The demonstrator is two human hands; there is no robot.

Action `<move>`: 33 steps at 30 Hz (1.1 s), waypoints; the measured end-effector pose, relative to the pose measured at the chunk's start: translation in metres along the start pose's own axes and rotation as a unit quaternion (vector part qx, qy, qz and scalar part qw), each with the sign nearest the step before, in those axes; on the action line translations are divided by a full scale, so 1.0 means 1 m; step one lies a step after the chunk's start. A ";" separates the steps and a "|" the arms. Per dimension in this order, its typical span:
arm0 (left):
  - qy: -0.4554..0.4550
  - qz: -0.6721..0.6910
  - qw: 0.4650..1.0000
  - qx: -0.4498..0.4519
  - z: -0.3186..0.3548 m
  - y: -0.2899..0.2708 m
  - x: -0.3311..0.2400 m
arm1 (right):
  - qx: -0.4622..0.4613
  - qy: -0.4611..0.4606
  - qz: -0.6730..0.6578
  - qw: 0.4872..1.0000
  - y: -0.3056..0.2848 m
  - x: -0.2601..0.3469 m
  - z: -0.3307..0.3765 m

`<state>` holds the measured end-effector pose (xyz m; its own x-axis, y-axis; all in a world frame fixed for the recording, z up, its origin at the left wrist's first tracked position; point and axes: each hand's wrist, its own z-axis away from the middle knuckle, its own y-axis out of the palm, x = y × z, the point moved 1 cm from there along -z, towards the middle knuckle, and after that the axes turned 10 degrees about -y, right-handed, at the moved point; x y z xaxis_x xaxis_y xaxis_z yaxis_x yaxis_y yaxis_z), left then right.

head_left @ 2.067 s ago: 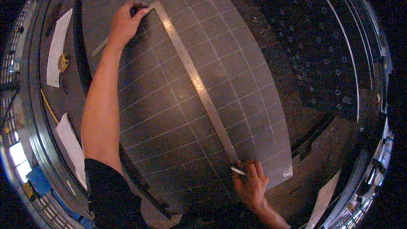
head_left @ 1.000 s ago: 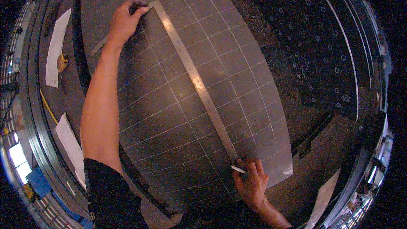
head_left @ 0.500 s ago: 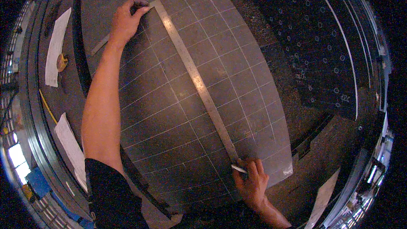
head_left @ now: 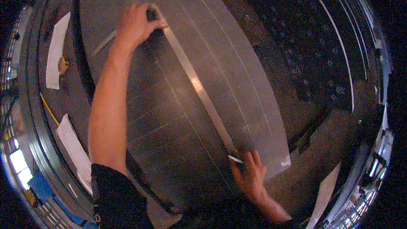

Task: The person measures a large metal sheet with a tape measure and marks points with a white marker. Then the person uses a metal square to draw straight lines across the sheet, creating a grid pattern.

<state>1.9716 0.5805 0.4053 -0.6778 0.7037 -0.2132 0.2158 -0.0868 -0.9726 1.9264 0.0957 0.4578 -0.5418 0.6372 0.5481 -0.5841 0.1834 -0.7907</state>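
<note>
A large grey metal plate (head_left: 250,85) with a curved right edge lies before me, marked with a grid of thin white lines. An L-shaped steel square (head_left: 186,65) rests on it, its long blade slanting from far left to near right. At the square's far corner, my left hand (head_left: 136,24) pinches the blade between thumb and fingers, partly covering the corner. By the blade's near end, my right hand (head_left: 252,174) is closed around a white chalk stick (head_left: 235,159) that points left. Its fingers sit against that blade end; whether they also grip it is hidden.
Left of the plate lie white papers (head_left: 57,51), a yellow tape measure (head_left: 63,65) and a yellow strip (head_left: 50,109). A dark sheet with small chalk circles (head_left: 306,82) lies to the right. A pale flat piece (head_left: 325,193) stands at the lower right.
My left hand has shifted right, from the short leg to the corner and upper blade of the square. The right hand stays at the near end with the chalk stick. The view has shifted slightly.
</note>
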 end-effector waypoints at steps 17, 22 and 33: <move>0.032 -0.099 0.991 0.083 0.030 -0.025 -0.020 | -0.017 -0.052 -0.009 0.998 0.012 -0.006 -0.014; 0.028 -0.096 0.991 0.087 0.028 -0.024 -0.014 | -0.005 -0.024 -0.016 1.000 0.005 0.003 -0.016; -0.033 -0.114 0.984 0.133 0.039 -0.026 -0.041 | 0.000 -0.060 -0.016 0.998 -0.021 -0.008 -0.054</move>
<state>1.9657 0.5266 0.4360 -0.7333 0.6797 0.0163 -0.1330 -0.1199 -0.9838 1.9750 0.1270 0.4552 -0.5917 0.5367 0.6015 -0.6022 0.2018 -0.7724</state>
